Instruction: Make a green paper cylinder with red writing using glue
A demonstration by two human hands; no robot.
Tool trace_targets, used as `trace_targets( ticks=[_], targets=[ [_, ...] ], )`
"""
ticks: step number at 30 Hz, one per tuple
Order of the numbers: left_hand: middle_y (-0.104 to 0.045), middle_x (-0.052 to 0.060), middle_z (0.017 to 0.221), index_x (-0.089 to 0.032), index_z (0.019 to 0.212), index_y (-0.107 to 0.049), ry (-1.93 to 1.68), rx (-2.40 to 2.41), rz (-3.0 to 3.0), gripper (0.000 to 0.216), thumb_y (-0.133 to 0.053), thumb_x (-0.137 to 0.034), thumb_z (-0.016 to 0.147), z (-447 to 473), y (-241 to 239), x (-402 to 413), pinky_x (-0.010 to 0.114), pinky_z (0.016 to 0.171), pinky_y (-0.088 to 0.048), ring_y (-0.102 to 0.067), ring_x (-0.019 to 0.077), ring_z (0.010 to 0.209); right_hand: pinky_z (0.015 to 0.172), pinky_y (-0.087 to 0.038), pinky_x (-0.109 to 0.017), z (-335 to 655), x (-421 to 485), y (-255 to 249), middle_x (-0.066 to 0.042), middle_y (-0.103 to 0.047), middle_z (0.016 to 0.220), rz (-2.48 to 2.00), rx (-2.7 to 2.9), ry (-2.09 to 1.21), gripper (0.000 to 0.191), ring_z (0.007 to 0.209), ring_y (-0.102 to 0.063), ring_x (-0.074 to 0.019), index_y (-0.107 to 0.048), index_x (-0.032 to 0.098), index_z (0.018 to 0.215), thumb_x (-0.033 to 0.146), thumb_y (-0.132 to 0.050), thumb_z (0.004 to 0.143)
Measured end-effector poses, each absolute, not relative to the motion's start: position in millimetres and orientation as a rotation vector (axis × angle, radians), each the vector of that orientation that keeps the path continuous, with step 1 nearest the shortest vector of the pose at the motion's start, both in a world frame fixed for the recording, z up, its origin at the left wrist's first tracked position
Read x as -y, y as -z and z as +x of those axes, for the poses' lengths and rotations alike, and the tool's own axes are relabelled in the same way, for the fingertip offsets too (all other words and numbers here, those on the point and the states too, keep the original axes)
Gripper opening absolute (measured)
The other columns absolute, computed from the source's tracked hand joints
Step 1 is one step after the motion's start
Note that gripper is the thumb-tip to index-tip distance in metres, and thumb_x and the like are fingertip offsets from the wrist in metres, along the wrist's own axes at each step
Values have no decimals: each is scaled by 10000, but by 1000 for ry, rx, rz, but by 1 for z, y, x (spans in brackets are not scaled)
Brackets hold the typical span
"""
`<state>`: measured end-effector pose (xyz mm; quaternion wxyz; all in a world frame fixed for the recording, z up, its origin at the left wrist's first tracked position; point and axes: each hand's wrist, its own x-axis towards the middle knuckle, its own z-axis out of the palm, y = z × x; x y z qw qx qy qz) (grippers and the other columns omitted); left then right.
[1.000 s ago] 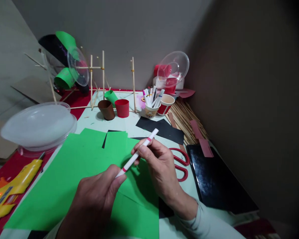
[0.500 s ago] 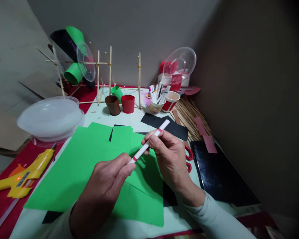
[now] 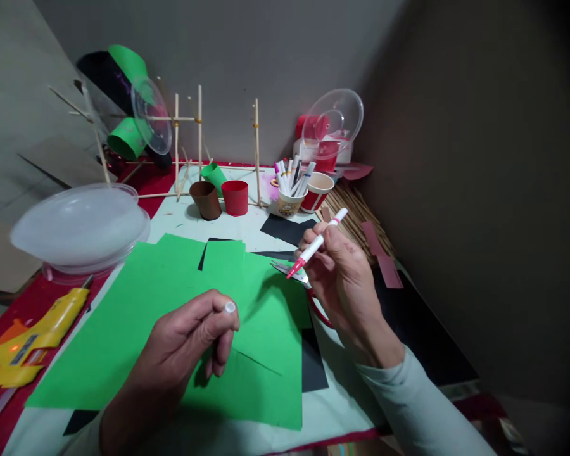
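Observation:
A white marker (image 3: pixel 317 244) with a red tip is pinched in my right hand (image 3: pixel 344 278), its bare tip pointing down and left. My left hand (image 3: pixel 190 348) is closed around the marker's white cap (image 3: pixel 230 307), with only the open end showing between thumb and forefinger. Both hands hover over green paper sheets (image 3: pixel 109 316) stacked on the table. Scissors (image 3: pixel 292 272) with red handles lie under my right hand, their handles partly hidden by it. Black paper (image 3: pixel 315 361) sticks out from beneath the green sheets.
On the left lie a yellow glue gun (image 3: pixel 42 335) and clear plastic lids (image 3: pixel 80 221). Behind stand brown (image 3: pixel 206 201) and red (image 3: pixel 235 199) paper cups, a cup of markers (image 3: pixel 291 204) and a stick frame (image 3: pixel 200 139). Wooden sticks (image 3: pixel 356 215) and a black tablet-like slab (image 3: pixel 422 329) lie right.
The marker has come out of its cap: my right hand has moved right with the marker, and the cap stays in my left hand. The view has shifted slightly.

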<state>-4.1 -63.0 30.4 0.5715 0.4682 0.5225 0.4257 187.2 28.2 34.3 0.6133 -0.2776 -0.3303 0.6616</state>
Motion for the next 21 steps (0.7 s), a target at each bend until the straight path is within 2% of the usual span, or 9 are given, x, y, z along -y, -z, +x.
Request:
trace_targets(
  ticks=[3, 8, 12, 15, 19, 21],
  targets=[
    [-576, -50, 519, -223, 737, -641, -1060, -1250, 1133, 228, -574, -340, 920, -1, -31, 65, 199, 429, -429, -523, 88, 438, 609, -522, -135, 189, -28, -34, 26, -638, 790, -614, 729, -1608, 190, 659, -577, -63, -717, 199, 779, 335, -849, 761],
    [-652, -46, 559, -235, 740, -698, -1197, -1374, 1115, 200, -566, -259, 888, 12, -35, 70, 195, 431, -446, -575, 88, 441, 640, -540, -164, 190, -27, -33, 17, -663, 854, -674, 754, -1602, 191, 693, -599, -81, -716, 214, 835, 368, -817, 782],
    [-686, -32, 562, -231, 734, -758, -1225, -1426, 1153, 175, -623, -255, 842, 11, -35, 68, 223, 455, -473, -586, 99, 428, 633, -514, -214, 191, -23, -35, 9, -632, 845, -706, 918, -1501, 145, 670, -566, -101, -679, 224, 842, 360, -699, 889],
    [-668, -37, 556, -221, 770, -782, -1226, -1446, 1164, 165, -638, -261, 840, 4, -34, 67, 219, 449, -473, -566, 92, 419, 653, -467, -282, 196, -13, -41, -8, -619, 849, -814, 1367, -1016, 151, 702, -552, -142, -645, 239, 876, 269, -555, 993],
    [-632, -53, 553, -219, 870, -761, -1139, -1462, 1103, 146, -675, -332, 837, -3, -32, 71, 172, 408, -422, -532, 75, 423, 718, -418, -356, 198, 0, -44, -62, -662, 890, -669, 1999, 1, 153, 786, -547, -203, -659, 204, 1001, 93, -580, 932],
    [-599, -70, 518, -215, 856, -718, -1133, -1519, 952, 148, -721, -346, 787, -4, -30, 74, 154, 408, -380, -498, 63, 415, 680, -396, -342, 194, 4, -41, -66, -669, 852, -620, 2145, 230, 212, 736, -490, -194, -689, 183, 1077, 66, -576, 941]
  ],
)
